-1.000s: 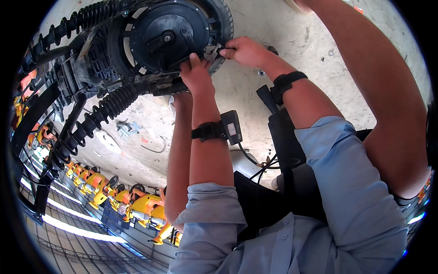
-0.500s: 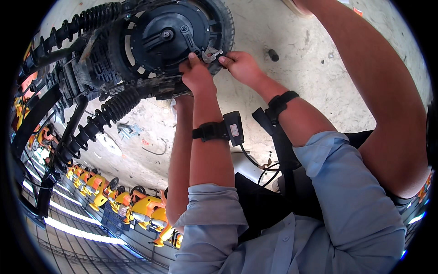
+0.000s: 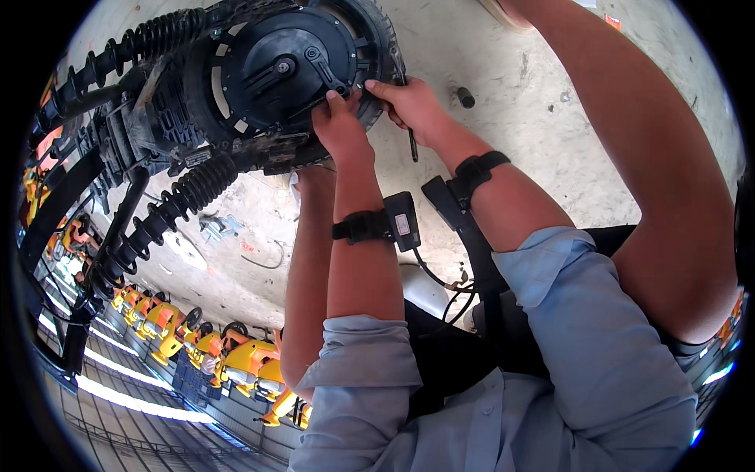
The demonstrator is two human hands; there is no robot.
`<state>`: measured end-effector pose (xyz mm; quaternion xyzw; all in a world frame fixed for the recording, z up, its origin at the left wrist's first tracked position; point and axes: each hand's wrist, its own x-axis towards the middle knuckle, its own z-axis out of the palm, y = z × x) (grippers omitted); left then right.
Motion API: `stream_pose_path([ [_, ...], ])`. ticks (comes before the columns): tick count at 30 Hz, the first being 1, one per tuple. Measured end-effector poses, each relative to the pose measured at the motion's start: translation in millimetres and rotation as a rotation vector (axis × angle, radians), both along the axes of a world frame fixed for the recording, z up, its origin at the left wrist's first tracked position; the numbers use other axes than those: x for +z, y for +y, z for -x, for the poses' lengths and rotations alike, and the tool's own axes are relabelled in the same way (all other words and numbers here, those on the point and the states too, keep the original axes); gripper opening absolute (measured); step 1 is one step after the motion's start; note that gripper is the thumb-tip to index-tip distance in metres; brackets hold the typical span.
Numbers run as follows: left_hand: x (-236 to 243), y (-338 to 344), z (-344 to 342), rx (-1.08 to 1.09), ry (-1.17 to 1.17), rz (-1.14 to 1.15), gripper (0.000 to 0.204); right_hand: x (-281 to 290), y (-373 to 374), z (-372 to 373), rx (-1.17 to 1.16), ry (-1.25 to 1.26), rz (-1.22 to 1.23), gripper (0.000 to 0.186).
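Observation:
A black wheel point(image 3: 377, 55) with a round hub cover point(image 3: 271, 90) lies at the upper left, and a small brake arm point(image 3: 321, 64) sits on the cover. My left hand point(image 3: 342, 130) is closed at the arm's lower end, thumb and fingertips pressed together; what lies between them is mostly hidden. Close beside it, my right hand point(image 3: 417, 106) is closed around a thin black rod-like piece point(image 3: 414, 147), which sticks out below the fingers. The right thumb and forefinger point toward a small bright metal bit near the left fingertips.
Black coil shocks point(image 3: 200, 185) and frame parts stretch left from the wheel. A short black cylinder point(image 3: 465, 97) stands on the concrete floor point(image 3: 535, 149), right of my hands. Farther left lie loose bits point(image 3: 220, 226); yellow vehicles point(image 3: 244, 358) line the lower left.
A clear, shiny piece between my hands no longer shows. My right hand has shifted slightly, its fingers curled in, and the thin black rod-like piece now shows in it. My left hand stays near the arm.

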<state>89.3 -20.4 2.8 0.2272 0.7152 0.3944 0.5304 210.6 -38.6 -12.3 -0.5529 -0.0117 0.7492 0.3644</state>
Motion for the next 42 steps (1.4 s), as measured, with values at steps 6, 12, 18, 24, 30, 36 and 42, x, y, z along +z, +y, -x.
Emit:
stream_pose_path([
  [6, -3.6, -6.9, 2.0, -0.003, 0.003, -0.030, 0.028, -1.1, 26.5, 15.1, 0.009, 0.058, 0.035, 0.036],
  [12, 3.0, -8.7, 0.8, 0.001, -0.108, 0.006, 0.025, -4.1, 25.0, 23.6, 0.042, 0.090, 0.036, 0.033],
  [18, -5.9, -7.1, 15.0, -0.001, -0.028, -0.012, 0.019, -10.8, 27.9, 31.3, 0.223, -0.260, -0.096, 0.026],
  [24, 0.7, -3.0, 14.8, 0.034, 0.068, 0.060, 0.027, -22.1, 19.1, 42.0, 0.164, -0.364, -0.137, 0.030],
  [30, 1.3, -2.9, 24.8, 0.043, -0.009, 0.061, 0.022, -8.3, 13.3, 40.6, 0.133, -0.252, -0.162, 0.020],
  [36, 10.9, -0.6, 30.6, 0.015, -0.004, 0.042, 0.017, -0.1, 7.4, 50.5, 0.040, -0.168, -0.158, 0.016],
  [42, 20.4, 7.6, 26.5, 0.018, 0.007, 0.144, 0.013, -2.6, 2.5, 61.2, -0.119, -0.102, -0.171, 0.012],
])
